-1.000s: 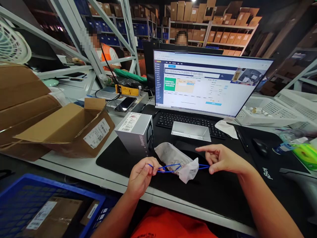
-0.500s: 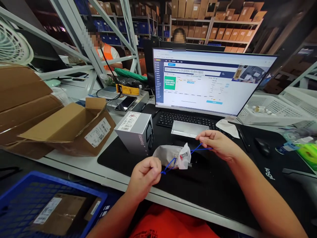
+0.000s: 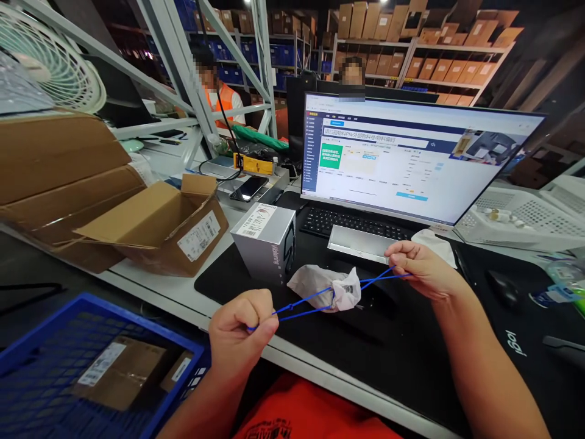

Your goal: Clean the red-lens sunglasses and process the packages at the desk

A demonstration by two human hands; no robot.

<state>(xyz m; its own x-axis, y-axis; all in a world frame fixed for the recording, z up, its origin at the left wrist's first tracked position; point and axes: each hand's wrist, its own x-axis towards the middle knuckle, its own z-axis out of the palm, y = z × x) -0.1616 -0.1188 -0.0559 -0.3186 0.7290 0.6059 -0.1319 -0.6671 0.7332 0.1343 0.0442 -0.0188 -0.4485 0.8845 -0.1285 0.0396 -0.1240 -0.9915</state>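
A white drawstring pouch (image 3: pixel 315 285) lies on the black desk mat, its mouth bunched at the right end. Blue drawstrings (image 3: pixel 304 300) stretch out from the mouth to both sides. My left hand (image 3: pixel 244 332) is closed on the cord loop at the left, near the desk's front edge. At the right, my right hand (image 3: pixel 414 265) pinches the other cord ends, in front of a flat silver box (image 3: pixel 359 242). Behind the pouch stands a grey printed box (image 3: pixel 265 241) with a label on top. What the pouch contains is hidden.
An open cardboard box (image 3: pixel 169 228) stands at the left. Below it, a blue crate (image 3: pixel 183 341) holds small cartons. A keyboard (image 3: pixel 320 221) and monitor (image 3: pixel 365 171) are behind the mat. To the right are a mouse (image 3: pixel 503 286) and a white basket (image 3: pixel 534 213). Co-workers are beyond.
My left hand has pulled left and toward me, drawing the blue cord out longer. The pouch mouth is bunched tighter. The view has shifted slightly left.
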